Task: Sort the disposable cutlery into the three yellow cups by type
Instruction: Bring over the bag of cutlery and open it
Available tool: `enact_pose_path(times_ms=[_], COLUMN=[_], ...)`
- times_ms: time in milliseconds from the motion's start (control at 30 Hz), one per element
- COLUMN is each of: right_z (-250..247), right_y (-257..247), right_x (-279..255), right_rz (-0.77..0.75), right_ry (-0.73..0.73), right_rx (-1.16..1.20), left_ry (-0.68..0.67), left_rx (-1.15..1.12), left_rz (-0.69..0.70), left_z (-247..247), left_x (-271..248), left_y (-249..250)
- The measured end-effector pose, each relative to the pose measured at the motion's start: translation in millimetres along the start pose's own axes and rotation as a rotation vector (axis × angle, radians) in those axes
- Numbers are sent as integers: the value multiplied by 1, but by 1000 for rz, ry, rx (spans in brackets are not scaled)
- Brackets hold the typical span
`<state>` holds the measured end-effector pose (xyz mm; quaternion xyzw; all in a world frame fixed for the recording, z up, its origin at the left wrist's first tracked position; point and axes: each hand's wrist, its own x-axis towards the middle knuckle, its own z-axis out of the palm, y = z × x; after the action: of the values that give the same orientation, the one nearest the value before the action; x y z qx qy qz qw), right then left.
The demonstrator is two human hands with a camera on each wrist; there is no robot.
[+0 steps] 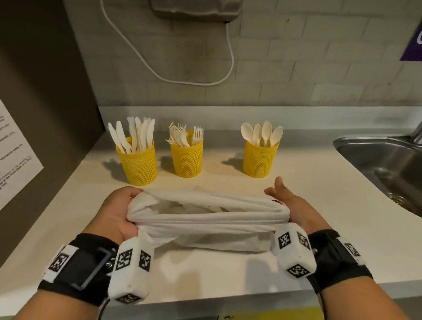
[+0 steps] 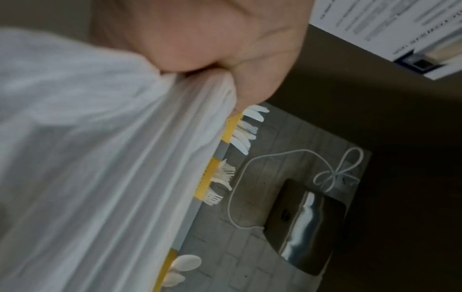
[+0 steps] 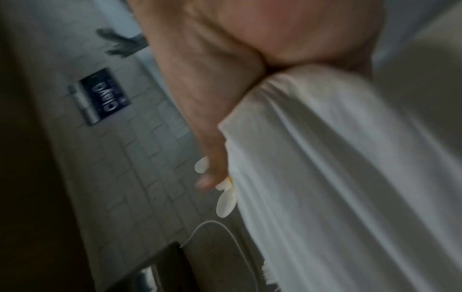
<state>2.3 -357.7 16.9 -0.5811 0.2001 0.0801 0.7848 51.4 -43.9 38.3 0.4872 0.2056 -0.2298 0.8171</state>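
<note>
Head view is showing both hands stretching a white cloth (image 1: 208, 214) above the counter (image 1: 302, 191). The left hand (image 1: 116, 213) is gripping its end with curled fingers; the right hand (image 1: 294, 205) is holding the other end, thumb out. The cups of knives (image 1: 140, 162), forks (image 1: 186, 155) and spoons (image 1: 260, 158) are standing at 12 o'clock, apart from the fingers. A forward swing of the cloth could be tipping the light cups.

- A pale brick wall (image 1: 299, 66) stood behind the cream counter (image 1: 222, 273).
- A steel dispenser (image 1: 193, 1) hung above; a steel sink (image 1: 391, 167) sat right.
- A dark panel (image 1: 36, 72) carried a printed notice (image 1: 1, 150).
</note>
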Motion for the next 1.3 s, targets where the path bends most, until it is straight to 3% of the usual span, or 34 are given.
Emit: enact_pose_path(times_ms=[67,167,233,267,333,400,467,500,567,600,700,733,800,867,967,1067,1133,1167,1267,1300], right_z=[-1,-4,0,1,7,10,9,9,9,11,18,16,11,11,16,20,22,21,24,27], right_y=[-6,-11,-14,-17,-19,-22,-21,-20,-16,-15,-19,-21,-20,-18,-7,-5,-2,-5,0,2], right_x=[-4,-9,-9,-8,-4,1,6,8,6,5,2,4,9,12,17,14,7,4,-4,-3], right_rz=[16,21,-31,-57,-125,-257,-376,-414,-447,-425,-196,-106,-7,19,30,62,18,26,-13,-55], right_ry=[-99,-226,-201,-178,-39,248,435,465,480,460,310,267,208,198,190,250,268,196,14,42], right_rx=[70,-225,-324,-297,-373,-744,-1125,-1150,-873,-636,61,207,378,516,529,247,-3,124,20,-195], left_ry=[-65,-202,-180,-97,155,274,343,367,312,219,-112,-144,-58,88,-32,-90,-63,-51,-24,4], left_rx=[-32,-46,164,363,860,1303,1561,1592,1534,1520,1565,1612,1710,1576,592,18,-130,-139,49,189], left_rz=[-18,53,164,272,509,670,730,761,793,802,765,752,695,661,430,162,87,67,40,80], left_z=[-3,-11,-13,-15,-17,-23,-25,-24,-22,-22,-21,-21,-22,-20,-7,1,0,0,2,2], left_x=[-1,-4,-1,2,6,9,5,2,-8,-13,-18,-16,-10,-5,-3,4,10,10,13,16], left_y=[4,10,6,4,6,10,6,3,-2,-5,-5,-6,-5,-7,-14,-16,-15,-15,-16,-17])
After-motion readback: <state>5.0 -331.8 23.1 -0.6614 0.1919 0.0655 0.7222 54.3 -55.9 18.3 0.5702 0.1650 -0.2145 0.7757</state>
